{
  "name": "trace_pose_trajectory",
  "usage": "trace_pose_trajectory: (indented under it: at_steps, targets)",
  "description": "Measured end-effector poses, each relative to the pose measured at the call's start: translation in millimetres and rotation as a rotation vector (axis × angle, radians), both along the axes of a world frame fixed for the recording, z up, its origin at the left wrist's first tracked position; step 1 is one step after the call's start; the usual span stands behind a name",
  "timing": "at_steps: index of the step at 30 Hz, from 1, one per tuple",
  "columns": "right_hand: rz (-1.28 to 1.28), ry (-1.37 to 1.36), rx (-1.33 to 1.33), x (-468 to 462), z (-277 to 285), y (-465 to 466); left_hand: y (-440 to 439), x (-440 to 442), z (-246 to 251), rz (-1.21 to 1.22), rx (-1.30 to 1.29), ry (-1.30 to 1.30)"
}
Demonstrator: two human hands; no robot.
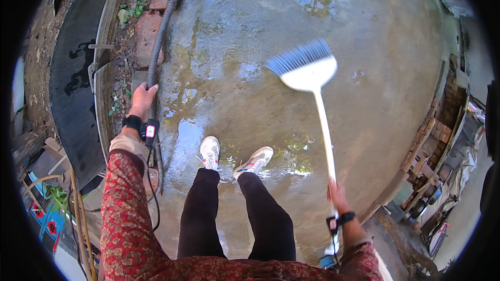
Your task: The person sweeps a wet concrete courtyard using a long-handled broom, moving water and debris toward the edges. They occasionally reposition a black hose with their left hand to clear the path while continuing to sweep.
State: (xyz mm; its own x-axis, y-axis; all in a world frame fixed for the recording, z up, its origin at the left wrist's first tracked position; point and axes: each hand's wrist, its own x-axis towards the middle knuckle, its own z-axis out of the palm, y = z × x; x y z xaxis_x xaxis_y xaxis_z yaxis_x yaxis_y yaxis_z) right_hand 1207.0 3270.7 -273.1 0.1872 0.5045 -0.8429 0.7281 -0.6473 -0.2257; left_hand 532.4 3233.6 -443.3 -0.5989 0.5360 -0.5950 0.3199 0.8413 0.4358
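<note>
A white broom (312,74) with blue-grey bristles reaches out over the wet concrete floor (375,97). My right hand (339,196) is closed around its handle, low on the right. The bristles look blurred and point up and to the left. At the left, my left hand (143,95) is at a ribbed grey hose (161,31), the thumb lying across it; the grip beneath is partly hidden. The hose runs along the brick edging, up out of view. Both wrists wear a black strap with a small device and a cable.
Puddles (189,132) lie around my white shoes (210,152). Bricks (147,39), soil and a dark sheet (78,70) border the floor on the left. Stacked bricks and wood (425,152) stand along the right edge, with a log (402,238) below them.
</note>
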Motion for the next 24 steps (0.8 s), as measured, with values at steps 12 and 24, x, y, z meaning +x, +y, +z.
trace_pose_trajectory:
  at_steps: [12,24]
  targets:
    - [-0.152,0.153,-0.082,-25.8,140.6,-88.3,-38.8,292.4,54.6,-0.407,-0.148,-0.868]
    - [0.438,0.404,-0.441,-183.6,37.8,-76.5,-67.7,357.1,130.2,0.957,-0.077,-0.83]
